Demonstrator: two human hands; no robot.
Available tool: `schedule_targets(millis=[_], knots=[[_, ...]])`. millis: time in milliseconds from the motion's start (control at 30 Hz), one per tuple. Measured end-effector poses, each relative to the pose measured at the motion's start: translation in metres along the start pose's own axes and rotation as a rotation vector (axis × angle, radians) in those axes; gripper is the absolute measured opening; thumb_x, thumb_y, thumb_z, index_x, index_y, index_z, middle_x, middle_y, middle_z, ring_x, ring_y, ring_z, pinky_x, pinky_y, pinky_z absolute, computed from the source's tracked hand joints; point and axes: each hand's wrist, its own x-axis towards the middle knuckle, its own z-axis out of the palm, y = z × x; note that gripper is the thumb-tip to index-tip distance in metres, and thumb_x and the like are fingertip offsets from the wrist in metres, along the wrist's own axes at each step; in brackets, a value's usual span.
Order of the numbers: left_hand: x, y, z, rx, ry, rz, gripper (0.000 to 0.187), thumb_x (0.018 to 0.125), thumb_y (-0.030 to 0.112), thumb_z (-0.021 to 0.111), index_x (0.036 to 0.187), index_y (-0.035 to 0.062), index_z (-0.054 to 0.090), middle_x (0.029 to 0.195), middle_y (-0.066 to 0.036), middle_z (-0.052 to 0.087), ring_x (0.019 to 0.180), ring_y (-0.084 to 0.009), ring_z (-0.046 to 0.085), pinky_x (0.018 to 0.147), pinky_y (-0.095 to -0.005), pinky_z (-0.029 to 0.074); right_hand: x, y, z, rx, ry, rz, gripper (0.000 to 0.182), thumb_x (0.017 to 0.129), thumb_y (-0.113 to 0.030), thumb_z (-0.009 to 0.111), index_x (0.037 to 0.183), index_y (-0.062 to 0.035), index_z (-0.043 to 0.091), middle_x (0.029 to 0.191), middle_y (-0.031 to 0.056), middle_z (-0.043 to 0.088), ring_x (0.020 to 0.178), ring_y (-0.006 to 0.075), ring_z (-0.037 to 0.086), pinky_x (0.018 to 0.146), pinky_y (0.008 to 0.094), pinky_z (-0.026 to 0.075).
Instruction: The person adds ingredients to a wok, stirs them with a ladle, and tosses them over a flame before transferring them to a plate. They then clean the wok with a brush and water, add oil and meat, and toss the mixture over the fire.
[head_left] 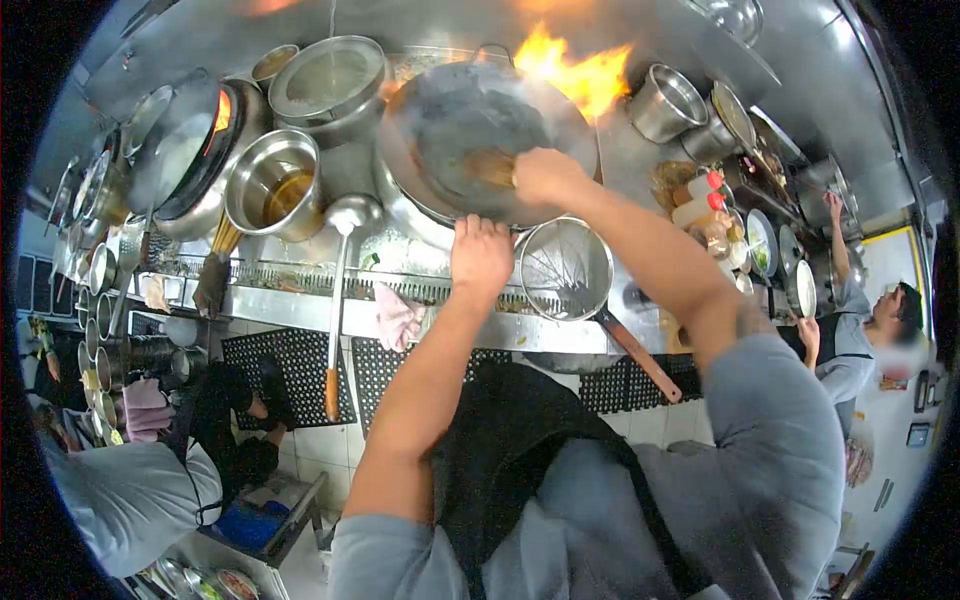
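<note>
Upper centre, the right hand (pixel 548 178) clenches a brush (pixel 488 167); the left hand (pixel 481 256) grasps the near rim of a wok (pixel 470 110). Overreaching could cause burns from flames (pixel 575 72) behind.

The brush (pixel 492 168) is blurred (bristles especially).

Flames (pixel 575 75): block wok (pixel 480 115) far-right rim
Strainer (pixel 590 270): handle overhangs counter
Ladle (pixel 343 290)–left forearm (pixel 425 365): passable above cloth (pixel 396 316)

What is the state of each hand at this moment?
Left hand: closed on the near edge of the wide round metal wok.
Right hand: closed, holding a brown bristly brush inside the wok.
</note>
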Motion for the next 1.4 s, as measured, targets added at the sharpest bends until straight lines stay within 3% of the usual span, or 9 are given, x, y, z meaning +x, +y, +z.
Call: schedule_targets(millis=[100,300,533,733,767,900,1133,1267,1400], knots=[[-0.001,0.001,0.000,-0.024,-0.013,-0.003,0.034,0.092,0.036,0.054,0.090,0.0060,0.069,0.093,-0.011,0.067,0.100,-0.0265,0.055,0.092,-0.0409,0.038,0.110,0.042,0.055,0.005,0.147,0.012,0.028,0.078,-0.013,0.058,0.100,-0.0034,0.072,0.110,0.0187,0.068,0.100,0.0341,0.067,0.082,0.0421,0.056],[-0.001,0.005,-0.004,0.018,-0.051,-0.010,0.035,0.093,0.034,0.050,0.094,0.0040,0.067,0.094,-0.012,0.067,0.100,-0.0268,0.055,0.092,-0.0421,0.037,0.000,0.046,0.012,-0.131,-0.051,-0.075,0.026,0.079,-0.018,0.058,0.094,-0.0030,0.072,0.104,0.0202,0.069,0.095,0.0357,0.068,0.083,0.0446,0.054],[0.005,0.010,0.010,-0.026,-0.006,0.008,0.030,0.093,0.032,0.051,0.089,0.0059,0.065,0.088,-0.011,0.066,0.095,-0.0277,0.056,0.091,-0.0416,0.037,0.105,0.044,0.057,0.120,0.215,0.105,0.027,0.082,-0.016,0.055,0.099,-0.0042,0.071,0.103,0.0186,0.069,0.097,0.0347,0.068,0.083,0.0440,0.055],[-0.002,0.001,0.001,-0.091,0.036,0.028,0.028,0.093,0.032,0.051,0.091,0.0059,0.061,0.097,-0.012,0.062,0.100,-0.0280,0.053,0.098,-0.0448,0.036,-0.013,0.026,-0.002,-0.094,-0.137,-0.169,0.025,0.080,-0.017,0.055,0.097,-0.0034,0.068,0.099,0.0215,0.069,0.094,0.0347,0.068,0.082,0.0435,0.055],[-0.002,0.000,0.000,-0.141,-0.069,0.004,0.028,0.093,0.030,0.052,0.101,0.0041,0.061,0.108,-0.014,0.059,0.106,-0.0315,0.051,0.102,-0.0461,0.035,0.000,0.020,0.002,-0.020,-0.017,-0.155,0.026,0.079,-0.017,0.056,0.096,-0.0033,0.069,0.099,0.0216,0.069,0.094,0.0349,0.068,0.082,0.0434,0.055],[-0.032,-0.005,-0.023,-0.248,0.217,-0.030,0.038,0.089,0.025,0.057,0.119,0.0026,0.057,0.122,-0.017,0.054,0.120,-0.0381,0.046,0.104,-0.0487,0.033,0.114,0.041,0.066,0.081,0.252,0.011,0.024,0.080,-0.017,0.056,0.094,-0.0026,0.069,0.100,0.0202,0.069,0.092,0.0356,0.068,0.080,0.0450,0.055],[-0.218,-0.090,-0.059,-0.442,0.221,-0.530,0.028,0.081,0.009,0.067,0.107,-0.0013,0.060,0.105,-0.020,0.062,0.100,-0.0374,0.057,0.088,-0.0439,0.046,-0.022,0.067,-0.028,-0.162,-0.275,-0.248,0.024,0.078,-0.023,0.063,0.094,-0.0071,0.071,0.097,0.0189,0.069,0.092,0.0344,0.067,0.082,0.0437,0.054],[-0.254,-0.098,-0.041,-0.448,0.151,-0.620,0.026,0.083,0.011,0.066,0.106,-0.0025,0.061,0.100,-0.020,0.063,0.093,-0.0371,0.061,0.083,-0.0441,0.048,0.050,0.013,0.005,0.190,-0.049,-0.480,0.028,0.078,-0.030,0.063,0.096,-0.0100,0.070,0.096,0.0181,0.069,0.092,0.0352,0.067,0.083,0.0448,0.053],[-0.263,-0.074,-0.043,-0.552,-0.012,-0.635,0.029,0.085,0.015,0.066,0.108,-0.0021,0.062,0.096,-0.022,0.064,0.085,-0.0352,0.064,0.078,-0.0438,0.050,0.108,0.042,0.043,0.059,0.246,-0.046,0.028,0.081,-0.026,0.060,0.093,-0.0035,0.071,0.100,0.0225,0.068,0.092,0.0373,0.067,0.082,0.0441,0.054]])
